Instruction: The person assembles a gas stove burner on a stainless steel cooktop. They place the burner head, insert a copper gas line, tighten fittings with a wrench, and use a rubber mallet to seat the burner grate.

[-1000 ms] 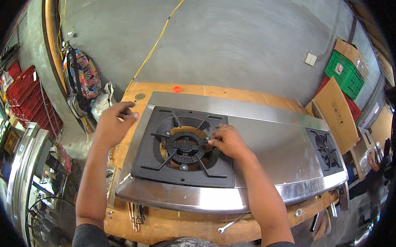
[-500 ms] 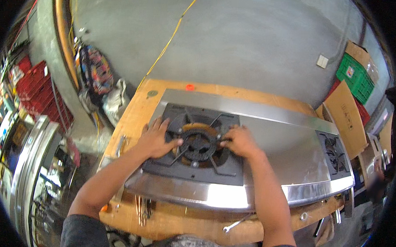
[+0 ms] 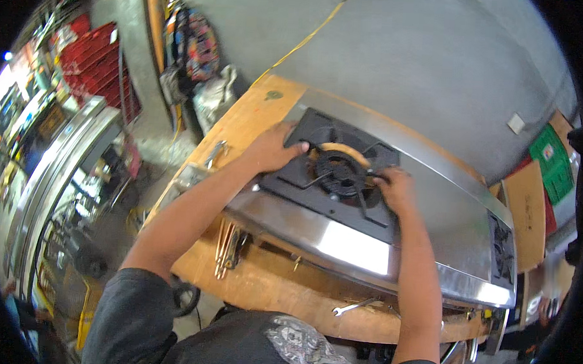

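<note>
A black square stove grate (image 3: 363, 216) with raised prongs lies on a long stainless steel stove top (image 3: 449, 218). A round burner ring (image 3: 336, 177) sits in its central opening, where a wood-coloured crescent shows behind the ring. My left hand (image 3: 276, 149) rests over the grate's left edge, fingers stretched out and thumb reaching toward a prong. At the right side of the ring, my right hand (image 3: 397, 186) is closed around a grate prong, with its fingers curled and partly hidden. A second black grate (image 3: 502, 250) sits at the stove's right end.
Beneath the stove is a wooden table (image 3: 268, 262), with an open-ended wrench (image 3: 354, 307) and copper-coloured tubes (image 3: 223, 249) along its near side. Cardboard (image 3: 524, 215) and a green crate (image 3: 552, 164) stand at right. Red crates (image 3: 98, 63) are stacked at far left.
My view has turned and shifted, so the stove appears tilted and farther right. Both hands remain at the same grate; my left fingers now reach over its left edge.
</note>
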Motion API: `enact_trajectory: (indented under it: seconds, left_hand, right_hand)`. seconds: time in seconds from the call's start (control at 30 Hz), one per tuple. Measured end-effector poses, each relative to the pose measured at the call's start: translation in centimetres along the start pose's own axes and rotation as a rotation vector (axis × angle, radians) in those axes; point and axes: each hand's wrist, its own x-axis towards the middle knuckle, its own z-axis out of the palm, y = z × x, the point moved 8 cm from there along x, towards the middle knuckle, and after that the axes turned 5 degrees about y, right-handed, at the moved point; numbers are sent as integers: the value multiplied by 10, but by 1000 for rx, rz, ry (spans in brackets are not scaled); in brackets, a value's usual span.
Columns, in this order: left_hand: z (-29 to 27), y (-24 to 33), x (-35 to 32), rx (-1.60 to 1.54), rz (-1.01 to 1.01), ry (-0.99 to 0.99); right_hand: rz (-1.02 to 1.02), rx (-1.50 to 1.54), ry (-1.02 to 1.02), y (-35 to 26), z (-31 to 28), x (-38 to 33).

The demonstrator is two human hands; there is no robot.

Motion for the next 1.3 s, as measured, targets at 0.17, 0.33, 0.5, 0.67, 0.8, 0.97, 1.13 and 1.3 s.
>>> enact_trajectory:
  seconds: [0.17,0.33,0.5,0.67,0.8,0.97,1.13,1.3]
  left_hand:
    - [-53,-110,-92,-180,-465,200]
    - [56,-171,-258,146,-706,-264]
    - [90,-156,-270,193,-633,-393]
    - [88,-184,-258,-350,-845,-162]
    - [18,-130,-240,-535,-875,2]
    - [-56,-80,-231,-577,-574,289]
    - [-94,27,-193,-587,-196,217]
    - [-68,81,-174,-401,150,-68]
  right_hand:
    - [20,106,52,16,-1,-3]
    - [148,273,-10,27,5,7]
    - [266,267,42,16,-20,-1]
    - [290,396,294,48,-37,3]
    - [255,615,431,-11,-60,-20]
    - [135,909,-109,-150,-40,-48]
    - [-97,1142,-111,-258,-27,-54]
    - [248,1532,63,-237,-59,-55]
